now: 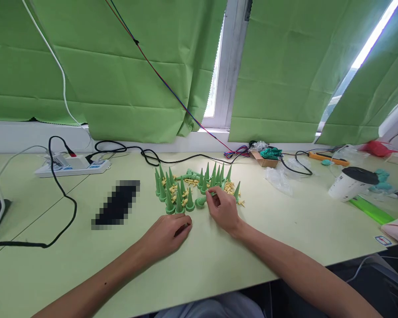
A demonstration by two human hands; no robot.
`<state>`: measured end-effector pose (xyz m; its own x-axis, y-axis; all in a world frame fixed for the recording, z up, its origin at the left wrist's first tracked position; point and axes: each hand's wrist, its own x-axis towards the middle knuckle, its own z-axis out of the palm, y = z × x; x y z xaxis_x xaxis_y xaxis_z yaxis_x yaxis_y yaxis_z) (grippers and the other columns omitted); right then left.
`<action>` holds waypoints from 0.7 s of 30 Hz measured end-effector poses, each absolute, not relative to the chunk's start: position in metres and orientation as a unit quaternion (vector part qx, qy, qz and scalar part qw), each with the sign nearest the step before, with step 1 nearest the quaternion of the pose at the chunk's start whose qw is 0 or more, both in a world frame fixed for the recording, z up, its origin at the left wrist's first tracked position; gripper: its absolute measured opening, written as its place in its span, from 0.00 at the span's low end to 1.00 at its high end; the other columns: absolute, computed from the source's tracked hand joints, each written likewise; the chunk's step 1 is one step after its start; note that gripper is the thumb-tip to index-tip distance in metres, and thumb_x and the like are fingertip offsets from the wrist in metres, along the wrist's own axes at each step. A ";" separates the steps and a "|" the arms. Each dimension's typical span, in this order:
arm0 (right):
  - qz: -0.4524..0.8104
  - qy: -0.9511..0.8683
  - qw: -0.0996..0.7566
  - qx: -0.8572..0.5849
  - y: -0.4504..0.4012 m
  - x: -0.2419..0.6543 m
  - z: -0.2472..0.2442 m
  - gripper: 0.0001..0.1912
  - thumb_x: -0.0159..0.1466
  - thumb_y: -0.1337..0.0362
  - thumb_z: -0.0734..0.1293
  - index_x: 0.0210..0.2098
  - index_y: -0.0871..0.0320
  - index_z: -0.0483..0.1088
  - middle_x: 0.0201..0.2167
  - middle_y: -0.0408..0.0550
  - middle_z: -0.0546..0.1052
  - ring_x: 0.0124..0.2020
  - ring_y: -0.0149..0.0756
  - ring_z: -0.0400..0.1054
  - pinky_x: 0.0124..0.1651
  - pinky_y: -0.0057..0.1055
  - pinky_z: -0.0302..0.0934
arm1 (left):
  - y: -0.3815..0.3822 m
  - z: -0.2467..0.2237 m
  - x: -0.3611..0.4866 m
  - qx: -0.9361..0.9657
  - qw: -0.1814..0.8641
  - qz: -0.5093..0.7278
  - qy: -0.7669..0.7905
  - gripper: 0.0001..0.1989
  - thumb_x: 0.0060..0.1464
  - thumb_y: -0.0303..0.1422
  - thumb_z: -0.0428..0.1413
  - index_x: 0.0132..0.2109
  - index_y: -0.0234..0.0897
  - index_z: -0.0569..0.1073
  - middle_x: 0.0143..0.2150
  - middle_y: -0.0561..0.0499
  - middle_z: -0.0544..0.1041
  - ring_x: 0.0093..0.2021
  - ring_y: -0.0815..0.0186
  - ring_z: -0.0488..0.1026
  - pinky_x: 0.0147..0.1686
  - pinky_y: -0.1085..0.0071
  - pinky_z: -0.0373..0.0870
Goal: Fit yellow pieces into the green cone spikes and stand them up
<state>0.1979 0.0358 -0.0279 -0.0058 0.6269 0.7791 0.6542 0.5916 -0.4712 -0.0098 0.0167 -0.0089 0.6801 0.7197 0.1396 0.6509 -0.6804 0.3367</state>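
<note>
My right hand [223,207] is over the front right of a group of small green cones [179,201], its thumb and fingers closed in a pinch. At those fingertips a green cone [200,202] lies tipped, its round base towards me; the pinch appears to hold its narrow end. My left hand [169,232] rests on the table just in front of the cones, fingers curled in and thumb close to them. Whatever it holds, if anything, is hidden. Most cones stand upright on round bases. Small yellow pieces [229,187] are scattered among them, and green pieces [189,174] lie behind.
A power strip [76,168] with black cables and a blurred dark flat object [117,205] are on the left. To the right are a small cardboard box [265,160], clear plastic bags [280,181], a white cup [348,185] with black lid and an orange-handled tool [328,158].
</note>
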 end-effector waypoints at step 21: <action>0.053 -0.826 0.487 -0.278 0.012 0.185 -0.025 0.05 0.68 0.66 0.62 0.43 0.58 0.67 0.24 0.40 0.73 0.21 0.26 0.63 0.25 0.24 0.55 | 0.015 -0.010 -0.010 0.889 0.193 0.163 0.382 0.11 0.66 0.37 0.48 0.44 0.39 0.73 0.38 0.51 0.80 0.36 0.62 0.75 0.35 0.71 0.64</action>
